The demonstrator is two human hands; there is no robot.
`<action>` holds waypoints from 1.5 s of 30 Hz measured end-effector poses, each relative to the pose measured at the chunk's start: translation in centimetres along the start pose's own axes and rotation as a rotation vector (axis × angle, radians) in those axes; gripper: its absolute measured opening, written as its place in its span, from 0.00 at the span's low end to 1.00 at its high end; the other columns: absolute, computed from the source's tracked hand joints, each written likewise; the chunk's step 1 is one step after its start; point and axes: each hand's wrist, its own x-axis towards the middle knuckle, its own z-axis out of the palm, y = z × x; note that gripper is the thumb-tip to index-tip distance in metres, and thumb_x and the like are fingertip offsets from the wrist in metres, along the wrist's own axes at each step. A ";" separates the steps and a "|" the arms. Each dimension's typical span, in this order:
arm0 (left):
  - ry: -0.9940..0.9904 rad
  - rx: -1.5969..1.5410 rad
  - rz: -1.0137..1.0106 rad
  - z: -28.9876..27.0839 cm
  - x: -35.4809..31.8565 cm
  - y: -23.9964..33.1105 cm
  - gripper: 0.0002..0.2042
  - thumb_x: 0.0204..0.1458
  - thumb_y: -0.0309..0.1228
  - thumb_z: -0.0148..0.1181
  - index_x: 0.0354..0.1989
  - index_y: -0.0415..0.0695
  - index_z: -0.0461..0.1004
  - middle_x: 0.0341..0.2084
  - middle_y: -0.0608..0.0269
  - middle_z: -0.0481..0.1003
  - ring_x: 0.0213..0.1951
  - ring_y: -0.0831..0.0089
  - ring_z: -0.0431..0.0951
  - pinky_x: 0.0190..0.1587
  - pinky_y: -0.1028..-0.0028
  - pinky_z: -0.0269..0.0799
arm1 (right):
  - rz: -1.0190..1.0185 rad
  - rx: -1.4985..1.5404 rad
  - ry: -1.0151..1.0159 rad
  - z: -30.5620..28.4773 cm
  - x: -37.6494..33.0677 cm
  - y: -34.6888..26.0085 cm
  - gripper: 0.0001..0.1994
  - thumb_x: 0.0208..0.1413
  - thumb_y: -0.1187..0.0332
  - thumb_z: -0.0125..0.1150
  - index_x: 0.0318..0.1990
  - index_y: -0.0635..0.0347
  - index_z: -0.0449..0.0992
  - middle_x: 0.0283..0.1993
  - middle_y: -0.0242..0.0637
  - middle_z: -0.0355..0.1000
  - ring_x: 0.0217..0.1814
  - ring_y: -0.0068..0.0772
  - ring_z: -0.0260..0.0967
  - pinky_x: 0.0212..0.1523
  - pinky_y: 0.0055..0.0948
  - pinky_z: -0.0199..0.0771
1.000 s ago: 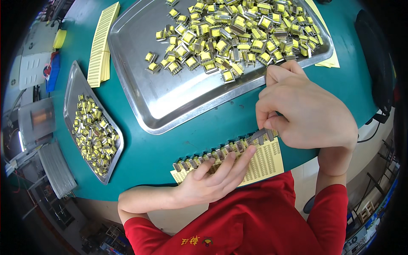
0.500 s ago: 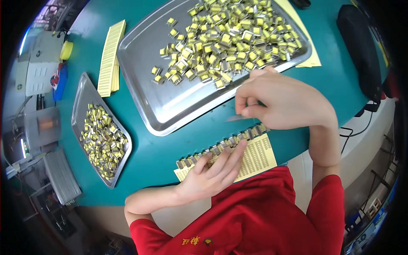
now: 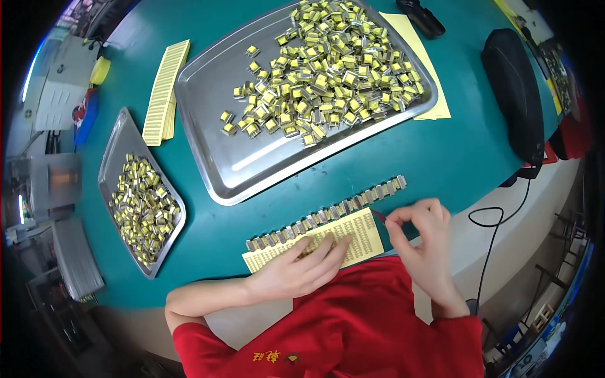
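Observation:
A row of small grey and yellow parts (image 3: pixel 328 213) lies in a line on the teal table, along the far edge of a pale yellow label sheet (image 3: pixel 353 233). My left hand (image 3: pixel 296 272) rests flat on that sheet, fingers spread, fingertips near the row. At the sheet's right end my right hand (image 3: pixel 419 233) pinches a thin dark tool (image 3: pixel 379 216) whose tip points at the sheet. A big steel tray (image 3: pixel 252 167) further back holds a heap of the same yellow parts (image 3: pixel 321 69).
A smaller steel tray (image 3: pixel 116 154) full of yellow parts stands at the left. A stack of label sheets (image 3: pixel 165 91) lies beside the big tray, another yellow sheet (image 3: pixel 419 57) under its right end. A black device (image 3: pixel 513 94) with a cable sits at the right.
My right hand has drawn back from the big tray's edge to the right end of the label sheet. The view has shifted. My left hand stays on the sheet.

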 end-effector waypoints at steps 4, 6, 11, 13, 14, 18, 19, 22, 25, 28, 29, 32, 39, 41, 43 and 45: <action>-0.018 -0.078 -0.030 -0.2 0.5 0.4 0.11 0.51 0.32 0.55 0.38 0.38 0.73 0.60 0.48 0.70 0.48 0.65 0.76 0.46 0.69 0.73 | 0.055 -0.085 0.038 1.0 -2.9 0.9 0.06 0.50 0.74 0.66 0.36 0.54 0.78 0.30 0.24 0.71 0.41 0.30 0.63 0.50 0.34 0.55; -0.041 -0.094 -0.010 -0.6 1.4 0.3 0.09 0.51 0.32 0.56 0.33 0.39 0.70 0.60 0.45 0.69 0.50 0.62 0.76 0.48 0.68 0.73 | 0.051 -0.082 0.048 1.1 -3.6 1.1 0.06 0.50 0.74 0.66 0.37 0.54 0.78 0.30 0.24 0.71 0.41 0.30 0.63 0.50 0.34 0.55; -0.074 -0.150 -0.074 -1.3 3.7 1.1 0.10 0.50 0.32 0.55 0.24 0.42 0.61 0.60 0.39 0.68 0.54 0.53 0.74 0.52 0.65 0.73 | 0.047 -0.086 0.080 1.4 -4.0 1.4 0.08 0.50 0.74 0.67 0.39 0.54 0.80 0.30 0.23 0.71 0.40 0.30 0.63 0.50 0.34 0.54; -0.136 -0.154 -0.118 -1.8 4.3 1.3 0.08 0.49 0.32 0.54 0.30 0.39 0.68 0.60 0.40 0.68 0.55 0.52 0.74 0.53 0.63 0.74 | 0.021 -0.057 0.111 1.6 -4.2 1.6 0.11 0.50 0.74 0.67 0.43 0.53 0.82 0.31 0.23 0.71 0.41 0.29 0.63 0.50 0.34 0.54; -0.141 -0.156 -0.110 -1.8 4.6 1.4 0.08 0.49 0.32 0.54 0.30 0.39 0.68 0.60 0.40 0.68 0.55 0.52 0.74 0.53 0.63 0.74 | 0.029 -0.054 0.114 1.7 -4.4 1.7 0.11 0.50 0.74 0.67 0.43 0.53 0.82 0.31 0.23 0.71 0.41 0.29 0.63 0.50 0.34 0.54; -0.219 -0.003 -0.107 -2.3 5.4 2.1 0.18 0.50 0.33 0.53 0.47 0.36 0.74 0.57 0.42 0.70 0.55 0.53 0.74 0.52 0.61 0.74 | -0.014 -0.036 0.118 2.0 -5.0 1.8 0.14 0.50 0.75 0.67 0.45 0.53 0.82 0.33 0.22 0.71 0.41 0.29 0.62 0.51 0.34 0.53; -0.253 0.036 -0.111 -2.4 5.6 2.2 0.22 0.50 0.34 0.52 0.52 0.35 0.73 0.57 0.43 0.70 0.54 0.54 0.74 0.51 0.61 0.74 | -0.030 -0.038 0.110 2.1 -5.0 1.8 0.14 0.50 0.75 0.68 0.46 0.53 0.82 0.33 0.21 0.71 0.41 0.29 0.62 0.51 0.35 0.53; -0.292 0.034 -0.136 -2.8 5.9 2.6 0.22 0.50 0.34 0.52 0.52 0.36 0.74 0.56 0.43 0.70 0.54 0.54 0.75 0.51 0.61 0.75 | -0.022 -0.045 0.127 2.3 -5.2 1.8 0.14 0.49 0.76 0.68 0.45 0.54 0.82 0.33 0.21 0.71 0.41 0.28 0.62 0.50 0.35 0.53; -0.328 0.043 -0.150 -2.8 6.3 2.9 0.21 0.51 0.34 0.51 0.51 0.36 0.74 0.56 0.43 0.70 0.53 0.55 0.75 0.50 0.60 0.75 | -0.017 -0.047 0.122 2.4 -5.2 1.8 0.14 0.49 0.76 0.68 0.46 0.53 0.82 0.33 0.21 0.71 0.41 0.28 0.62 0.50 0.35 0.53; -0.335 0.045 -0.147 -2.8 6.4 3.0 0.20 0.51 0.34 0.52 0.50 0.37 0.74 0.56 0.43 0.71 0.53 0.55 0.75 0.50 0.60 0.76 | -0.029 -0.053 0.142 2.7 -5.0 1.9 0.15 0.49 0.76 0.67 0.46 0.54 0.82 0.33 0.21 0.71 0.41 0.28 0.63 0.50 0.35 0.53; -0.338 0.046 -0.147 -2.8 6.4 3.0 0.20 0.51 0.34 0.52 0.50 0.37 0.74 0.56 0.43 0.71 0.53 0.55 0.75 0.50 0.60 0.76 | -0.029 -0.050 0.141 2.7 -5.0 1.8 0.15 0.49 0.76 0.67 0.46 0.54 0.82 0.33 0.21 0.71 0.41 0.28 0.63 0.50 0.35 0.53; -0.332 0.031 -0.172 -3.0 6.5 3.1 0.19 0.51 0.34 0.52 0.49 0.37 0.74 0.56 0.44 0.71 0.52 0.55 0.76 0.50 0.60 0.76 | -0.041 -0.047 0.140 2.9 -4.8 1.7 0.15 0.49 0.76 0.67 0.46 0.55 0.82 0.33 0.22 0.71 0.41 0.29 0.63 0.51 0.35 0.53; -0.319 0.046 -0.175 -2.7 6.7 3.0 0.17 0.52 0.33 0.53 0.48 0.38 0.73 0.56 0.45 0.71 0.52 0.56 0.76 0.50 0.60 0.76 | -0.045 -0.068 0.179 3.6 -4.2 1.6 0.15 0.50 0.77 0.66 0.48 0.58 0.81 0.33 0.24 0.69 0.40 0.30 0.62 0.50 0.36 0.53; -0.318 0.050 -0.175 -2.6 6.6 2.9 0.17 0.52 0.33 0.52 0.48 0.38 0.73 0.56 0.45 0.71 0.52 0.56 0.76 0.50 0.60 0.76 | -0.059 -0.073 0.185 3.8 -4.1 1.6 0.15 0.50 0.77 0.66 0.48 0.58 0.81 0.33 0.25 0.69 0.40 0.31 0.62 0.50 0.36 0.53; -0.315 0.017 -0.188 -2.5 6.5 3.0 0.17 0.52 0.34 0.52 0.47 0.38 0.73 0.56 0.45 0.70 0.52 0.57 0.75 0.50 0.60 0.75 | -0.068 -0.114 0.199 4.0 -4.1 1.4 0.15 0.51 0.78 0.65 0.48 0.58 0.81 0.33 0.25 0.69 0.40 0.31 0.61 0.50 0.36 0.53; -0.315 0.019 -0.189 -2.4 6.3 3.0 0.16 0.52 0.34 0.52 0.47 0.39 0.73 0.57 0.45 0.70 0.52 0.57 0.75 0.51 0.60 0.75 | -0.088 -0.127 0.208 4.3 -4.0 1.4 0.15 0.51 0.78 0.65 0.47 0.58 0.80 0.34 0.25 0.69 0.40 0.32 0.61 0.50 0.36 0.53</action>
